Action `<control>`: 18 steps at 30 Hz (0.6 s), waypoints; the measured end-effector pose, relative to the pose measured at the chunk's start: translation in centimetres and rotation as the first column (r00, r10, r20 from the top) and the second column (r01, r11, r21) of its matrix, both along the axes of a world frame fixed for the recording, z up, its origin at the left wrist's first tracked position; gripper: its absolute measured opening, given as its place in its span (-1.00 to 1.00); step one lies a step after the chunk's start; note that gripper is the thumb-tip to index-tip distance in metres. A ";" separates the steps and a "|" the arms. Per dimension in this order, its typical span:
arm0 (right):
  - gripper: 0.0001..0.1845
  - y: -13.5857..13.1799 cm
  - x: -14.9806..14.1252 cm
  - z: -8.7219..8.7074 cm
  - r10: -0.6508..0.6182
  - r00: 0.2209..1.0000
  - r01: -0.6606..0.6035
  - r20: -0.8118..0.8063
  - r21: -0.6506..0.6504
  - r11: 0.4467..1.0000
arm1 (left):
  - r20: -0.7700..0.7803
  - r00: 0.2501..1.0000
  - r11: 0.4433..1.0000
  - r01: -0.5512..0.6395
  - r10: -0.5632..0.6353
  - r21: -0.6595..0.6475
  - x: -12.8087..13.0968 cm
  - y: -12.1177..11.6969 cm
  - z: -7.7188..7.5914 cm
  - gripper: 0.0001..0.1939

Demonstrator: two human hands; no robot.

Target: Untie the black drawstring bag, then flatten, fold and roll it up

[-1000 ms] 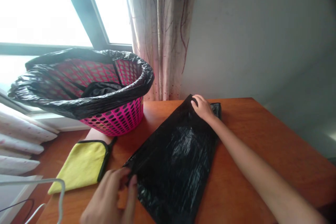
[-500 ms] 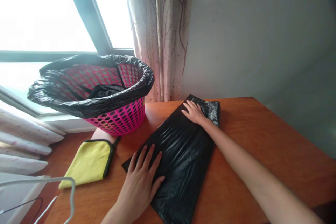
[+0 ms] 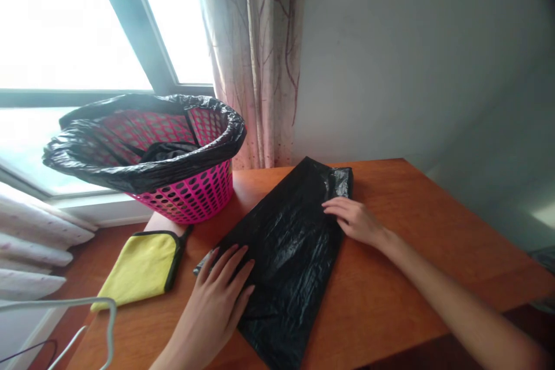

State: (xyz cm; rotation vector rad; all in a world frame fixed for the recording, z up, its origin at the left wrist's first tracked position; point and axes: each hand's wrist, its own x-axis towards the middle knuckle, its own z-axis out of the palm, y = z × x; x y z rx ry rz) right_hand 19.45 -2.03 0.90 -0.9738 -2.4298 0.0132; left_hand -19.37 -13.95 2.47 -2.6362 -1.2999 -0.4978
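Note:
A black plastic garbage bag (image 3: 286,248) lies flattened and slightly wrinkled, slantwise across the wooden table. Its far right corner is crumpled and shiny. My left hand (image 3: 219,286) rests palm down over the bag's left edge, fingers stretched out and a little apart. At the bag's right edge, below the crumpled corner, is my right hand (image 3: 358,221). Its fingers are lightly bent and close to each other, pointing left over the plastic, with the thumb beneath them; I see nothing held in it.
On the table's left part stands a pink perforated basket (image 3: 195,193), lined with black plastic and with dark stuff inside. A folded yellow cloth (image 3: 139,269) with a dark border lies nearer. A white wire-like frame (image 3: 110,329) juts in at lower left. Behind are a curtain (image 3: 269,69) and wall.
My right hand has slid from the bag's far end toward its right edge and nearer me, fingers drawing closer together. My left hand stays on the left edge. The view has shifted slightly.

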 end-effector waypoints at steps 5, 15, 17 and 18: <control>-0.55 -5.6 1.9 -1.2 0.152 0.966 -0.180 0.209 0.119 0.976 | 0.093 0.992 0.987 0.102 -0.091 -0.123 0.4 -1.2 0.8 -0.67; -0.74 -5.3 -0.5 -0.6 0.145 0.958 -0.194 0.249 0.185 0.963 | 0.022 0.997 0.974 0.072 -0.068 -0.217 -0.1 -2.4 0.9 -0.38; -0.74 -5.9 -0.7 0.0 0.123 0.971 -0.151 0.203 0.128 0.980 | 0.003 0.999 0.976 0.047 -0.048 -0.211 -0.4 -2.9 0.7 -0.28; -0.74 -6.2 -0.7 0.4 0.106 0.979 -0.124 0.174 0.096 0.988 | -0.002 0.999 0.978 0.044 -0.045 -0.203 -0.6 -3.1 0.6 -0.24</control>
